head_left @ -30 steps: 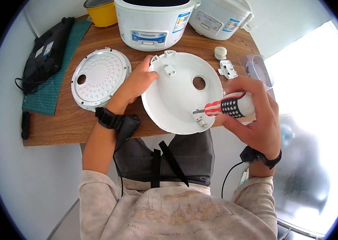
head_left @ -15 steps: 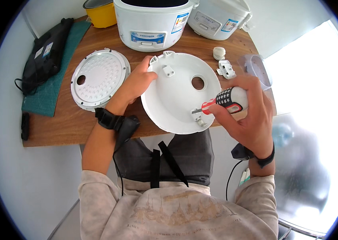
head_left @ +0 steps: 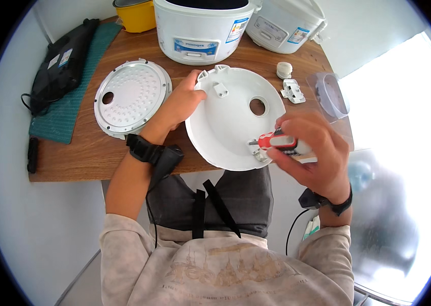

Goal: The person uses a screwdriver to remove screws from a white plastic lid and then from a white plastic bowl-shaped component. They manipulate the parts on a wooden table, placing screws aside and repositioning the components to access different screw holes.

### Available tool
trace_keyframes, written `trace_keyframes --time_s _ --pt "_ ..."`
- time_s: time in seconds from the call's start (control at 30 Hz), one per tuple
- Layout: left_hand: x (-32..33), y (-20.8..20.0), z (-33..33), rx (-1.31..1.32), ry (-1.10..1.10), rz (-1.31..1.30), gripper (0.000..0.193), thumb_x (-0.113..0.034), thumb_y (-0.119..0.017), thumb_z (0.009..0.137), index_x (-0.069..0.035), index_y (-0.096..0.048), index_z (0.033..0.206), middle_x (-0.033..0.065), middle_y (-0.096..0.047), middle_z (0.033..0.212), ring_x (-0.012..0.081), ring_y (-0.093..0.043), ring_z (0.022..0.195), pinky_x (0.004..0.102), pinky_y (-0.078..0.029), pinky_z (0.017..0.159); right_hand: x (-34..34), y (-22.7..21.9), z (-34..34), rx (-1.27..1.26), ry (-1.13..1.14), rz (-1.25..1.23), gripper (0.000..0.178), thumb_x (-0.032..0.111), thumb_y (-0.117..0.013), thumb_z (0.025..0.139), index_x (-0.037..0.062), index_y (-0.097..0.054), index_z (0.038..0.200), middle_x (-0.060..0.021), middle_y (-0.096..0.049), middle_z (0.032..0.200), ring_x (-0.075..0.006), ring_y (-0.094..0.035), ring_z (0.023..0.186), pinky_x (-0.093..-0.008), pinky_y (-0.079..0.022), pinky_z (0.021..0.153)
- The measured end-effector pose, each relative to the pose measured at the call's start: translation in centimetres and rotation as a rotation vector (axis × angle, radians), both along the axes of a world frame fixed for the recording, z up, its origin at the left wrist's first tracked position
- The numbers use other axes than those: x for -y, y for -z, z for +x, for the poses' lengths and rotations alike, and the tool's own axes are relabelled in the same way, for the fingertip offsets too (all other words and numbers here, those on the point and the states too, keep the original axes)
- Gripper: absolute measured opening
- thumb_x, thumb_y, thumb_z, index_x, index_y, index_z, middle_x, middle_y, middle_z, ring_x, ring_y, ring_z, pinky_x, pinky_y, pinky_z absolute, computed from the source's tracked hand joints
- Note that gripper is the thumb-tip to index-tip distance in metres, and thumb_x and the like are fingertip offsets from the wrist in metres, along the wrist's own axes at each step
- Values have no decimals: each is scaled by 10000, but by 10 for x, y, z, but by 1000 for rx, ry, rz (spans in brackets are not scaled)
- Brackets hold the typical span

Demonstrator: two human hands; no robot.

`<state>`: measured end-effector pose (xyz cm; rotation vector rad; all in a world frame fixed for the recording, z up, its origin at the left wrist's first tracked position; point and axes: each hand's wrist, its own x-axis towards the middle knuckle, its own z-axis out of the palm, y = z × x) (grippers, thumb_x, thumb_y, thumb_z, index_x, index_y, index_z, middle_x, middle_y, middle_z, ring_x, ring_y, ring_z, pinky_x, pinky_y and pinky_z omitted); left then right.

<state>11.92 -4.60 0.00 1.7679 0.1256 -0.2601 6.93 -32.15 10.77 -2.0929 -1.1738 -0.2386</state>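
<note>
Gripped in the right hand (head_left: 311, 159) is a red and black screwdriver (head_left: 280, 144), its fingers closed around the handle, and its tip points left to a small white fitting at the near right edge of the round white lid (head_left: 225, 127). The left hand (head_left: 181, 102) holds the far left rim of this lid, thumb on top. The lid lies at the near edge of a wooden table (head_left: 83, 153), partly over the person's lap. Left of it lies a round metal plate with holes (head_left: 130, 97). Far on the table stand two white rice cookers (head_left: 203, 28) and a yellow pot (head_left: 135, 14). Small white parts (head_left: 292, 89) lie just right of the lid. A black bag (head_left: 62, 64) rests on a green mat (head_left: 65, 112) at the far left.
</note>
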Motion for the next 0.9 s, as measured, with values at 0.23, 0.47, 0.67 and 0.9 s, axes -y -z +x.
trace_keyframes --time_s 0.23,0.47,0.67,0.9 --pt "3 0 -1 -10 -35 1 571 -71 -548 872 5 -435 1427 195 -582 1309 264 -593 1164 353 -466 991 11 7 12 -176 -23 102 456 -34 -795 745 38 -602 1152 -127 -688 1116 -298 -684 980 -353 -550 859" --pt "2 2 -1 7 -64 60 551 -68 -551 871 -2 -448 1409 203 -590 1280 262 -603 1144 352 -474 969 4 17 -5 -174 155 229 484 -37 -805 737 33 -600 1170 -131 -691 1106 -277 -691 954 -339 -554 835" --pt "5 -1 -4 -17 -78 79 545 -64 -543 871 -3 -447 1404 200 -569 1305 271 -585 1167 356 -462 986 -3 22 -17 -151 252 287 496 -32 -810 739 37 -601 1183 -142 -692 1066 -284 -698 895 -324 -555 788" --pt "6 6 -12 42 -113 37 559 -53 -531 880 -9 -411 1424 203 -555 1320 267 -551 1208 361 -433 1027 0 29 -24 -113 327 328 508 -1 -830 728 38 -604 1181 -144 -691 1035 -303 -694 864 -331 -561 759"
